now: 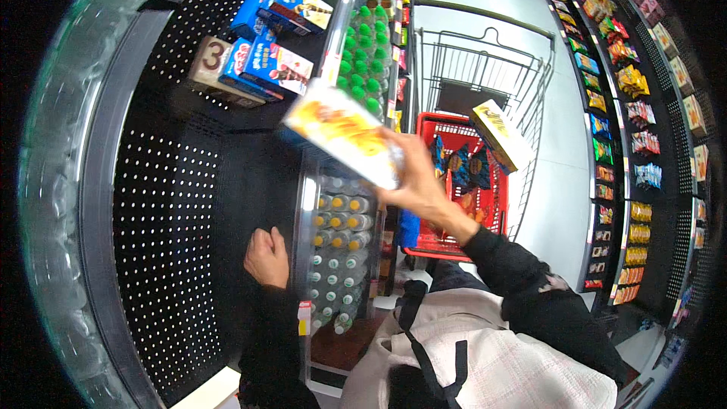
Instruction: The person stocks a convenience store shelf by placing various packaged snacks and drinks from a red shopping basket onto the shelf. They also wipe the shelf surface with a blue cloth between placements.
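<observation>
My right hand [413, 175] grips one end of a white and yellow snack box [345, 136], which is blurred. The box is held in the air over the shelf's front edge, left of the red shopping basket [419, 182]. Over the black shelf board, my left hand [268, 258] has its fingers curled in and nothing visible in it. Blue snack boxes [278, 65] stand farther along that shelf beside a cream box [211, 71] bearing a numeral. Inside the basket lie dark blue packets [468, 167], and a yellow box [500, 133] leans at its right rim.
A wire shopping cart [483, 62] stands around and beyond the basket. Bottles with green caps [363, 62] and bottles with yellow caps [341, 221] fill a lower shelf. Across the aisle floor [559, 182], another shelf holds bagged snacks [630, 79]. A perforated back panel [164, 227] rises at the left.
</observation>
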Motion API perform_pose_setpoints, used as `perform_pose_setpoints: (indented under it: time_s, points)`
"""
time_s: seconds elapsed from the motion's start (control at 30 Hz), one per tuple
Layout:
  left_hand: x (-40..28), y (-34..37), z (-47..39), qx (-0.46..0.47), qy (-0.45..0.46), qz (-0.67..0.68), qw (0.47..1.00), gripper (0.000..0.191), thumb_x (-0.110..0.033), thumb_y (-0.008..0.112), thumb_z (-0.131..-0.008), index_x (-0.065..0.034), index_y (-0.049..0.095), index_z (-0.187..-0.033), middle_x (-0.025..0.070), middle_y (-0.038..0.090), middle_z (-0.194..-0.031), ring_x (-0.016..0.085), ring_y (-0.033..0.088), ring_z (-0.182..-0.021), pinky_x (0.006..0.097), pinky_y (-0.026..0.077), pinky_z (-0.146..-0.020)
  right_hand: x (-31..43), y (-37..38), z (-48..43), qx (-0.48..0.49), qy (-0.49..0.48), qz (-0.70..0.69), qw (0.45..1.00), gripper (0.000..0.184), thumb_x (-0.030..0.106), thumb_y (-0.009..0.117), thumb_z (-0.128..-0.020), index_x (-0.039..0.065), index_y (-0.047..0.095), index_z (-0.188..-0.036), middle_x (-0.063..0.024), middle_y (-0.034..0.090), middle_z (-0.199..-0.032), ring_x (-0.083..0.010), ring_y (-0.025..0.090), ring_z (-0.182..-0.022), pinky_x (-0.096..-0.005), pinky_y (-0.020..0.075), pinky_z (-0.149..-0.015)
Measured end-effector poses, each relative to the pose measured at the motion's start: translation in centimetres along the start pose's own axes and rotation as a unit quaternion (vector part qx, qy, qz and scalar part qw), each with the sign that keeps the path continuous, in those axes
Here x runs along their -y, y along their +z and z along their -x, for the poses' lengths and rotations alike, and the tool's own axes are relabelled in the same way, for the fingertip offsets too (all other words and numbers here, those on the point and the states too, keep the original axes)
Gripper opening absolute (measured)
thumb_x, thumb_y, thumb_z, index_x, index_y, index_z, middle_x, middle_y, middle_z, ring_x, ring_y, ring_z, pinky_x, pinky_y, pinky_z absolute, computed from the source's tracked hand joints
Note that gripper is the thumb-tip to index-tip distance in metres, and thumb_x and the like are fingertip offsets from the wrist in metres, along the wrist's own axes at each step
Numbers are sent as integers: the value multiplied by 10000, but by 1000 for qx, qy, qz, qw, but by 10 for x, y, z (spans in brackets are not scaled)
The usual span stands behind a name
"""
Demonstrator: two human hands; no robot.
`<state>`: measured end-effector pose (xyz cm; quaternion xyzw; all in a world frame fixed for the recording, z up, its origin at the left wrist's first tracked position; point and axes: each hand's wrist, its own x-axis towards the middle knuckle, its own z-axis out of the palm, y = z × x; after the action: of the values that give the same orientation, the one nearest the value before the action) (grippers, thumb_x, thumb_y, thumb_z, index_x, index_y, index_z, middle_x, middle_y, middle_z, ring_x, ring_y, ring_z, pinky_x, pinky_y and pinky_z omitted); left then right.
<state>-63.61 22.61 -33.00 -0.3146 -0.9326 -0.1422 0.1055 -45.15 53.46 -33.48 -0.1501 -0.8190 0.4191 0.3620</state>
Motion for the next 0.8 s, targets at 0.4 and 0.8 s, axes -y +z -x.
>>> perform_pose_setpoints:
  time_s: [0.4,0.8]
  points:
    - [-1,1,1,11,-19,-4,1000,351,-232,658,-1019,-60,468,-778,109,523,-704,360,583,-673,485,430,-620,-196,-216,98,-49,310,317,895,830,327,839,-710,101,564,-1459,-201,545,-1224,-366,513,-1181,-491,433,-1057]
    - [-3,-1,1,9,-10,-23,1000,350,-216,654,-1025,-54,455,-785,112,483,-697,346,559,-656,463,426,-621,-238,-232,84,29,346,385,855,866,350,874,-719,130,551,-1492,-218,568,-1307,-388,524,-1225,-487,425,-1082]
